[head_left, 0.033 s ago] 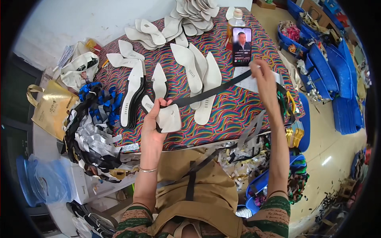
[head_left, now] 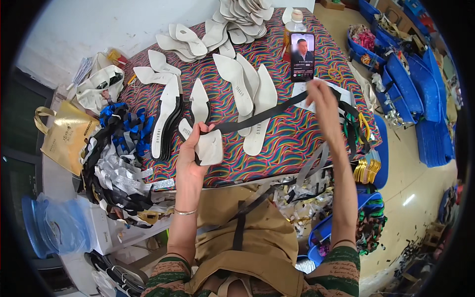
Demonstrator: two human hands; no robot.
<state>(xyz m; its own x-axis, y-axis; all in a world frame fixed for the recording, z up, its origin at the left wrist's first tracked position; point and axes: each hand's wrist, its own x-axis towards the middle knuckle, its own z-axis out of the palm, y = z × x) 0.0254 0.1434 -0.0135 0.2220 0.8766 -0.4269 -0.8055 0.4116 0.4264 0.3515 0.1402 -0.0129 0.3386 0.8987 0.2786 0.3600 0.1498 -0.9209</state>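
Observation:
My left hand (head_left: 192,151) is closed around the middle of a white shoe insole (head_left: 212,147), its thumb and fingers pinching the sole. A black strip (head_left: 264,115) runs from this insole, stretched slantwise up to the right. Its far part passes into my right hand (head_left: 322,101), whose fingers are closed on it, slightly blurred. Beyond the left hand lie a pointed insole on a dark stack (head_left: 200,99) and a taller stack of insoles with black edges (head_left: 166,121). Several loose white insoles (head_left: 260,111) lie under and behind the strip.
A phone (head_left: 302,57) leans on a bottle (head_left: 296,22) at the back. White insoles (head_left: 242,17) are heaped near the wall. Bundled ribbons (head_left: 116,166) hang at the table's left edge beside a gold bag (head_left: 68,136). Blue bins (head_left: 398,89) stand on the floor to the right.
My right hand has shifted a little left and nearer along the black strip. The left hand keeps its grip on the insole in almost the same place.

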